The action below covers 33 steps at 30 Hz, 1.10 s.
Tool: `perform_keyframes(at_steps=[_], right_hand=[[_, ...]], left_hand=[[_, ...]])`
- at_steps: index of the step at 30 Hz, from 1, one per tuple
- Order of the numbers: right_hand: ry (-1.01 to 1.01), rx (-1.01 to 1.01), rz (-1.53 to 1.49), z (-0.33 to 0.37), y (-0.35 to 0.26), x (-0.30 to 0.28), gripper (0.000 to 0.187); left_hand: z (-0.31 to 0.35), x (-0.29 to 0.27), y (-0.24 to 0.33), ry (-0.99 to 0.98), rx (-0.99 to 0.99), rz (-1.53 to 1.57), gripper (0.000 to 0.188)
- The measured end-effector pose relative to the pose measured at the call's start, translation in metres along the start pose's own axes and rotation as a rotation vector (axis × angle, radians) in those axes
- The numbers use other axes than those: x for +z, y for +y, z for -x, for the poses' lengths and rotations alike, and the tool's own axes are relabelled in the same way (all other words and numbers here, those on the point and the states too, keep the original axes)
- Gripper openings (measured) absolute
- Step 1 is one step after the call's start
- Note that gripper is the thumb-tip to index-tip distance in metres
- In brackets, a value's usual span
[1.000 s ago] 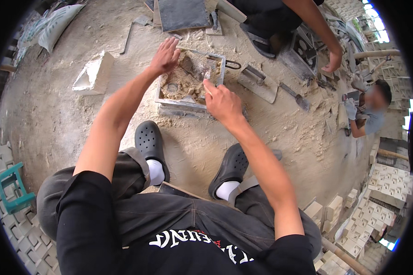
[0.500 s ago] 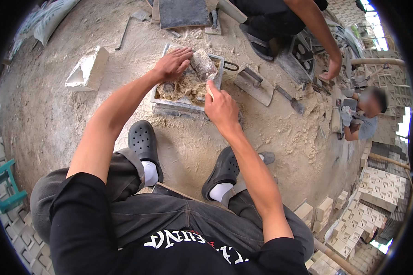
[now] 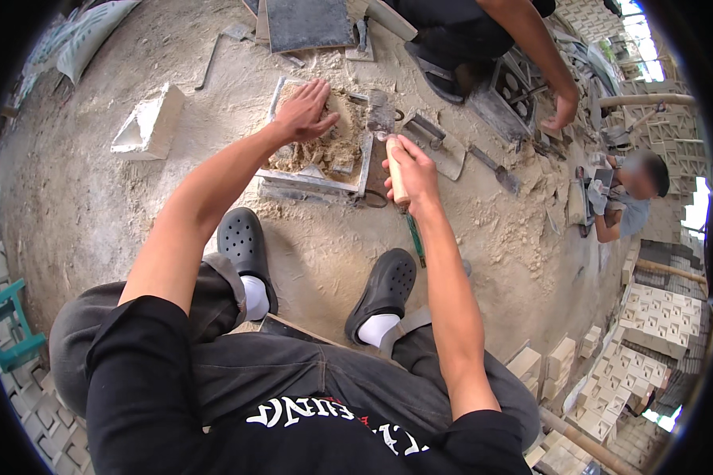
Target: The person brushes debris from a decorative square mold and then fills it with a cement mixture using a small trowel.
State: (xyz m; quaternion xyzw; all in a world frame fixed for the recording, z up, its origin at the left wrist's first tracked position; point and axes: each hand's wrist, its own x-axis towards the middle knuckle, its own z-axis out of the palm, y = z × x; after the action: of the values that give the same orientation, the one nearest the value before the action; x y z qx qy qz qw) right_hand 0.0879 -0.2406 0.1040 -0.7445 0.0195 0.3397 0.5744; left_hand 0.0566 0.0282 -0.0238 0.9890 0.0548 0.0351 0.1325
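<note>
My left hand [image 3: 303, 112] lies with fingers stretched out on damp, sandy mix [image 3: 318, 152], heaped inside a grey rectangular mould frame [image 3: 364, 166] on the ground. In my right hand [image 3: 413, 174] is a trowel [image 3: 380, 113], gripped by its pale wooden handle. Its blade points away from me, over the frame's right side, with pale mix stuck to it. Part of the far frame is hidden by the left hand and the mix. Beneath my right wrist a thin green tool [image 3: 417, 237] sticks out, partly covered.
Right of the frame lie a flat plastering float [image 3: 444, 146] and a narrow trowel [image 3: 499, 170]. A white hollow block [image 3: 149, 127] stands at left. Another person's hand [image 3: 561, 111] is near a dark metal mould [image 3: 507, 103]. Patterned blocks [image 3: 661, 321] are stacked at right.
My right hand has drawn the trowel to the right, off the middle of the mould. My left hand has shifted slightly onto the mix, which now looks more heaped up.
</note>
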Motion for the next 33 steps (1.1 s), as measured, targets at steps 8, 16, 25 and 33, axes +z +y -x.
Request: perform_keyframes(at_steps=[8, 16, 25, 33], right_hand=[[-0.051, 0.0, -0.235, -0.015, 0.029, -0.022, 0.059], [-0.036, 0.006, -0.305, -0.02, 0.044, -0.028, 0.059], [-0.021, -0.004, -0.354, -0.027, 0.053, -0.033, 0.058], [0.004, 0.012, -0.394, -0.034, 0.066, -0.033, 0.055]], left_hand=[[-0.023, 0.011, 0.035, 0.021, 0.018, 0.08, 0.085], [-0.043, 0.013, 0.047, -0.035, 0.065, 0.105, 0.075], [-0.063, 0.016, 0.061, -0.061, 0.176, 0.082, 0.076], [-0.072, 0.015, 0.069, -0.143, 0.301, -0.062, 0.082]])
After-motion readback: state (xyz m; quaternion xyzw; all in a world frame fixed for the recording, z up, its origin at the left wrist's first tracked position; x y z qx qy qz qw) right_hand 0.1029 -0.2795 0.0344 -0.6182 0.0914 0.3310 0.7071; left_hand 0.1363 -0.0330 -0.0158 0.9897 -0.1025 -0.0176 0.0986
